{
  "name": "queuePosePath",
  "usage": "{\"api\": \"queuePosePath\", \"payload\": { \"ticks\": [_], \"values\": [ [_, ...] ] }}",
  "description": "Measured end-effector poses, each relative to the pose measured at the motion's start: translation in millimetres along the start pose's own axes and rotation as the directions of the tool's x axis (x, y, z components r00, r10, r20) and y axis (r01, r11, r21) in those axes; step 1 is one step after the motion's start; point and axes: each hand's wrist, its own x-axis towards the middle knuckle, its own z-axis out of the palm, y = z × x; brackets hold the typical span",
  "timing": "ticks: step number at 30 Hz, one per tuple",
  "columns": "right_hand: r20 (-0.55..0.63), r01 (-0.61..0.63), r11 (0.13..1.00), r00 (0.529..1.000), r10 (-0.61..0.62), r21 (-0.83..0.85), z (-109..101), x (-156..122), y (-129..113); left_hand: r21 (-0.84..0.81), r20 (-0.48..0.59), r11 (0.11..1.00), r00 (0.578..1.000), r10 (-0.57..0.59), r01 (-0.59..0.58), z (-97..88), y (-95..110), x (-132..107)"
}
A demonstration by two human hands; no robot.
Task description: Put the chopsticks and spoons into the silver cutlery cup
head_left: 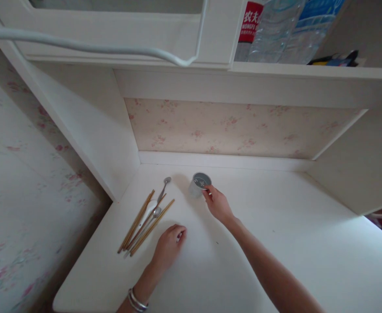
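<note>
My right hand [219,206] pinches the near right rim of a pale utensil holder [195,188], which has a grey inside and small holes in its bottom. The holder is upright; whether it touches the table, I cannot tell. My left hand [169,247] is loosely closed over the table, with nothing visible in its fingers. Just left of it lie several wooden chopsticks [136,223], side by side and slanting. Among them are a white spoon [148,209] and a metal spoon [157,212]. Another metal spoon [167,180] lies at their far end.
Both hands are over a white table [292,261], with side panels left and right and a flowered back wall [230,126]. Above hangs a white cabinet with a pale cable [80,44] across it. Water bottles [276,30] stand on the shelf at upper right.
</note>
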Motion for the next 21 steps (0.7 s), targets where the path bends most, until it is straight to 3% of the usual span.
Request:
{"api": "queuePosePath", "payload": {
  "ticks": [4, 9, 16, 21],
  "values": [
    [-0.041, -0.018, 0.999, 0.999, 0.019, 0.033, -15.6, -43.2, 7.6, 0.043, 0.039, 0.999, 0.999, 0.002, -0.003, 4.5, 4.1, 9.9],
    [-0.059, -0.026, 0.998, 0.998, 0.029, 0.05, -16.1, -76.9, 19.1, 0.083, 0.012, 0.996, 0.999, 0.03, -0.031, 10.6, 4.9, 8.0],
    [0.009, -0.017, 1.0, 1.0, 0.017, 0.013, -10.2, -87.1, 22.9, 0.051, -0.004, 0.998, 1.0, 0.021, -0.02, 12.7, 3.7, 1.4],
    [0.007, -0.024, 0.999, 1.0, 0.024, 0.036, -13.5, -89.5, 17.7, 0.232, -0.107, 0.973, 0.993, 0.042, -0.016, -2.4, -1.9, -3.1]
  ]
}}
